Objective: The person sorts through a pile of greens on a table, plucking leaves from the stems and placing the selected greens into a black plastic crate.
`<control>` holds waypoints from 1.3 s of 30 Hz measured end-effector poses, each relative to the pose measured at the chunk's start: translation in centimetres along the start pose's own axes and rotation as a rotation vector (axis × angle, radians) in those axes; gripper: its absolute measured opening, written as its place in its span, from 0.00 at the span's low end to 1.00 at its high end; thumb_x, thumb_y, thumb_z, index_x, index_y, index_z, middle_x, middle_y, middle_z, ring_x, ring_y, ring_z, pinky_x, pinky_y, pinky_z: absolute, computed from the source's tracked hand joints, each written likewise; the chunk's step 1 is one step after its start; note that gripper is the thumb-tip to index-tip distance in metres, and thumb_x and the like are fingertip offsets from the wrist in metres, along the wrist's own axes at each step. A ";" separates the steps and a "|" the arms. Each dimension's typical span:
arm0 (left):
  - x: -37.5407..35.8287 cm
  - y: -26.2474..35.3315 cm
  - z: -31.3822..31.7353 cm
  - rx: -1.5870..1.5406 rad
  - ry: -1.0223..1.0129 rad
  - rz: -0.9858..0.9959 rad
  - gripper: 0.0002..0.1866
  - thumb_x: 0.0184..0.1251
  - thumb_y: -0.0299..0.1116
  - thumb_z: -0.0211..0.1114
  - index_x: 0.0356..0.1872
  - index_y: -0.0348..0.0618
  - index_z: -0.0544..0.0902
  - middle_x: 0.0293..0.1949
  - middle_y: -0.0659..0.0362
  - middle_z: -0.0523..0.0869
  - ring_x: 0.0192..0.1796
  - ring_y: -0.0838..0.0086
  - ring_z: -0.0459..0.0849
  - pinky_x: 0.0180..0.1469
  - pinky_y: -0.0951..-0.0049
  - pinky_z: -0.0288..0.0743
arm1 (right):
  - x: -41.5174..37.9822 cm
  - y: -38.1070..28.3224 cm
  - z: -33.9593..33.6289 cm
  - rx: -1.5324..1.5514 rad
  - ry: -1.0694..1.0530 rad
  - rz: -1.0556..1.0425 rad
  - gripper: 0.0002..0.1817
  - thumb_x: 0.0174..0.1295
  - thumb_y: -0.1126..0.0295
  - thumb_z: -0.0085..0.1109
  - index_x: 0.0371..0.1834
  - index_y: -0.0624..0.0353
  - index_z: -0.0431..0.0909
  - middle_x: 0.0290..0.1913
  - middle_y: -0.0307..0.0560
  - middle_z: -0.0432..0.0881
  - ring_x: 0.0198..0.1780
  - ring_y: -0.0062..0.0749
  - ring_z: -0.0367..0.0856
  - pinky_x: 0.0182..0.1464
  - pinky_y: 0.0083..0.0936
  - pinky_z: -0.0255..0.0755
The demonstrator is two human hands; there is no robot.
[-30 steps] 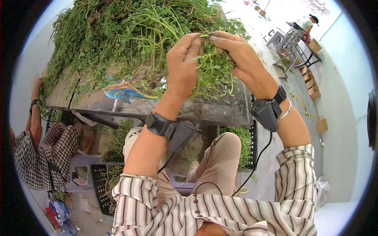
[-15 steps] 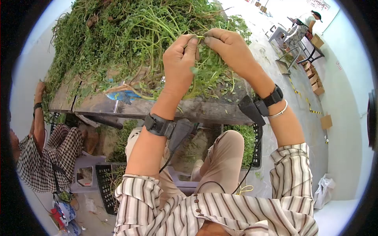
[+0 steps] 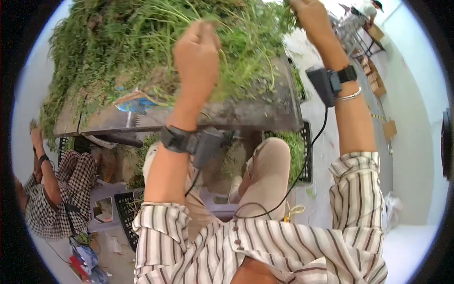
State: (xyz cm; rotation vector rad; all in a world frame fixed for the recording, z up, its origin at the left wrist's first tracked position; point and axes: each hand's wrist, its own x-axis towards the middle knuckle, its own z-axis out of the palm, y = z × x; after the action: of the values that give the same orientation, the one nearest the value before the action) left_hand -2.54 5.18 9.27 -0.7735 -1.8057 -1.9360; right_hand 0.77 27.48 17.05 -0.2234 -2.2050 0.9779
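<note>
Over the table, my left hand [image 3: 196, 59] is closed, fingers curled in, and blurred by motion. A thin green stem [image 3: 224, 64] curves down beside its fingers and seems to be held in them. My right hand [image 3: 309, 16] is at the top edge of the view, near the right end of the plant pile. Its fingers are bent together, partly cut off and blurred; what they hold cannot be made out. A large heap of leafy green plants [image 3: 127, 42] with long stems covers the tabletop [image 3: 246, 116] in front of both hands.
Blue plastic [image 3: 135, 105] lies near the table's front edge. Black crates [image 3: 125, 213] with greenery stand below. At left, a person in checks [image 3: 56, 203] sits by the heap. Another person [image 3: 352, 26] works at the far right near cardboard boxes [image 3: 376, 78]. A cable hangs from my right wrist.
My hands, which were together pinching a green stem, have moved apart. The right went up and right to the pile's edge; the left shifted left and up. The view shifted slightly.
</note>
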 end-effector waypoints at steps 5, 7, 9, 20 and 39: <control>1.5 -0.8 -1.6 -0.090 0.099 -0.043 0.11 0.72 0.32 0.55 0.42 0.36 0.82 0.23 0.63 0.80 0.22 0.85 0.70 0.24 0.85 0.62 | -5.7 1.1 -5.9 -0.148 0.198 0.023 0.12 0.60 0.67 0.52 0.38 0.64 0.80 0.21 0.45 0.75 0.19 0.32 0.69 0.25 0.29 0.64; 1.8 -0.7 -2.6 -0.267 0.160 -0.150 0.11 0.72 0.32 0.56 0.43 0.33 0.80 0.26 0.59 0.82 0.23 0.83 0.72 0.24 0.81 0.66 | -7.5 5.2 -9.7 -0.291 0.214 -0.035 0.13 0.62 0.67 0.50 0.44 0.63 0.79 0.34 0.49 0.79 0.32 0.35 0.75 0.36 0.28 0.67; 2.4 -1.6 -3.1 -0.327 0.174 -0.134 0.12 0.72 0.31 0.56 0.44 0.32 0.79 0.28 0.58 0.82 0.24 0.82 0.73 0.24 0.80 0.68 | -9.7 8.0 -11.9 -0.412 0.278 -0.122 0.14 0.63 0.67 0.50 0.45 0.62 0.79 0.42 0.55 0.82 0.42 0.45 0.80 0.45 0.32 0.71; 2.6 -0.9 -3.9 -0.442 0.302 -0.244 0.07 0.69 0.29 0.56 0.39 0.35 0.79 0.26 0.57 0.83 0.20 0.82 0.72 0.19 0.82 0.65 | -27.7 24.1 -13.8 -0.545 -0.267 0.468 0.19 0.66 0.64 0.47 0.57 0.59 0.73 0.44 0.63 0.80 0.42 0.50 0.79 0.46 0.37 0.71; 2.5 -0.8 -4.6 -0.600 0.361 -0.249 0.10 0.73 0.33 0.54 0.42 0.36 0.78 0.25 0.61 0.81 0.17 0.84 0.67 0.19 0.82 0.60 | -11.1 -2.5 1.4 0.231 -0.328 0.111 0.11 0.64 0.72 0.54 0.46 0.62 0.81 0.32 0.40 0.81 0.28 0.21 0.74 0.29 0.18 0.68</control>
State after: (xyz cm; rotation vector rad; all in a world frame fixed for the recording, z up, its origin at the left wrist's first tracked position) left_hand -5.57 0.90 10.11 -0.3278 -1.1553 -2.6261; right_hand 8.33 20.31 12.20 -0.0838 -2.3627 1.4037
